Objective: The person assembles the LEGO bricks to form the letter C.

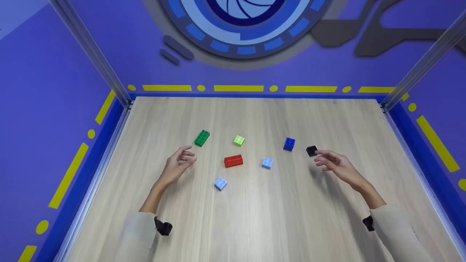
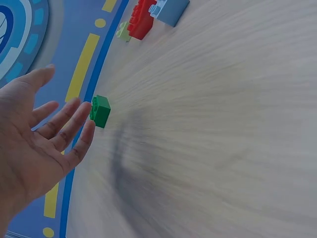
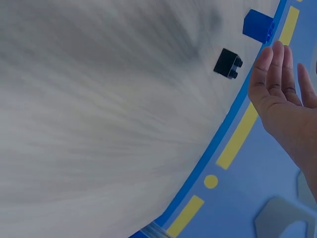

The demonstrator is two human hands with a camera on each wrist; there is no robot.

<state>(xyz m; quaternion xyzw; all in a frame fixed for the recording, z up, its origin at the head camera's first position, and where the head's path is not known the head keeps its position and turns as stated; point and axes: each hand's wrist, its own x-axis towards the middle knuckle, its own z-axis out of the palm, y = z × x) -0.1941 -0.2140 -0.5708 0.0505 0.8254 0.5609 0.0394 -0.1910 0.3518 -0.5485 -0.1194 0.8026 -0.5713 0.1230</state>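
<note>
My left hand (image 1: 177, 164) hovers over the left part of the table with relaxed fingers and holds nothing. Nearest to it lies a green brick (image 1: 202, 138), also seen beyond the fingertips in the left wrist view. On the right, my right hand (image 1: 338, 165) is raised with loose fingers, its tips by a black brick (image 1: 311, 151). Between the hands lie a red brick (image 1: 233, 161), a lime brick (image 1: 239, 141), a dark blue brick (image 1: 289, 144) and two light blue bricks, one further right (image 1: 267, 162) and one nearer the front (image 1: 220, 183).
The bricks lie apart on a light wooden table (image 1: 247, 225). Purple-blue panels with yellow marks stand at the back (image 1: 236, 78) and along both sides. Metal posts rise at the two back corners.
</note>
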